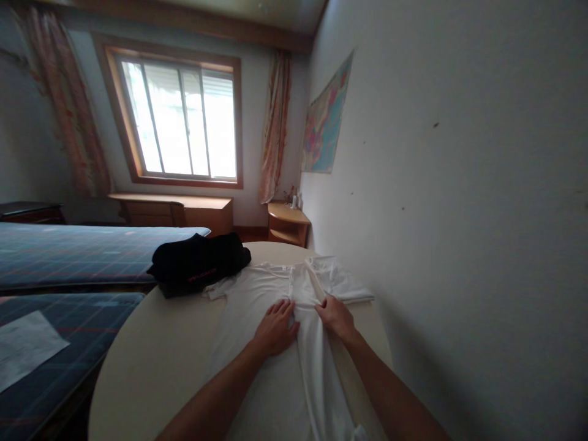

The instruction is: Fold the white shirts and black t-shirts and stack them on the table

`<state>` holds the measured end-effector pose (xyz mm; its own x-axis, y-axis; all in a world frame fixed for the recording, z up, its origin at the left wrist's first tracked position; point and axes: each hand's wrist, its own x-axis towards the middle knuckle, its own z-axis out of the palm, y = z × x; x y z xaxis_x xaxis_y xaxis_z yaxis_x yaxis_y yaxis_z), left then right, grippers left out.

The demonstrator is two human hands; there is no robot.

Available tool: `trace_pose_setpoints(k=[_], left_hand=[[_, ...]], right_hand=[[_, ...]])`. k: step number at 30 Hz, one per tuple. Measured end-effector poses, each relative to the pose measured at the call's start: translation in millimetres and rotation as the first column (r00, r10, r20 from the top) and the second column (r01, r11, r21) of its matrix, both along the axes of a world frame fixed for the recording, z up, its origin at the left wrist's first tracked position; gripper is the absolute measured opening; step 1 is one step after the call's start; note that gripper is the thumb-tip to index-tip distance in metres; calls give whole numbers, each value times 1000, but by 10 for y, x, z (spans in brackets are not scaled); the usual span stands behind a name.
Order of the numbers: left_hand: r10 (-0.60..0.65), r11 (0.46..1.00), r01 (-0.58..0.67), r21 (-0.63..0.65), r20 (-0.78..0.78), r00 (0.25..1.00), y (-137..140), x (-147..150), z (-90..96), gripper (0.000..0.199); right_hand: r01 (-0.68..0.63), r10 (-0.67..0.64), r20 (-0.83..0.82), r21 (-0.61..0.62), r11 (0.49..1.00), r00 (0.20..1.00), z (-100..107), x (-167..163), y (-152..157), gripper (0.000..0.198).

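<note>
A white shirt (257,294) lies spread on a round cream table (151,349), its collar end away from me and one sleeve reaching toward the wall. My left hand (277,327) rests flat on the middle of the shirt, fingers stretched out. Closed in a pinch, my right hand (336,317) grips the shirt's fabric along the right side, where a fold runs down toward me. Beside the shirt's left sleeve sits a bundled black garment (199,260) with small red lettering.
The white wall (459,275) stands close on the right, with a map (327,119) on it. Mattresses with blue checked covers (92,251) lie to the left, one bearing a paper sheet (30,343). A wooden corner shelf (289,214) and a desk (206,211) stand beyond.
</note>
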<state>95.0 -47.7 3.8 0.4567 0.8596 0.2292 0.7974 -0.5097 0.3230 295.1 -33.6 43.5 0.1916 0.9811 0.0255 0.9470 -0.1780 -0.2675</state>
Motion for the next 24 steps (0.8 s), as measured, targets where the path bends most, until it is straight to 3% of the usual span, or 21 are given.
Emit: trace_pose_setpoints(k=[9, 18, 24], left_hand=[[-9, 1000, 9, -11, -8, 1000, 12, 5, 1, 69], [13, 1000, -13, 17, 14, 1000, -20, -3, 22, 66], [24, 1000, -24, 8, 22, 999, -16, -17, 27, 63]], right_hand=[[-68, 64, -60, -51, 996, 996, -92, 111, 69, 24], [-12, 11, -61, -25, 1000, 998, -85, 41, 161, 38], [38, -38, -32, 18, 999, 999, -92, -70, 255, 35]])
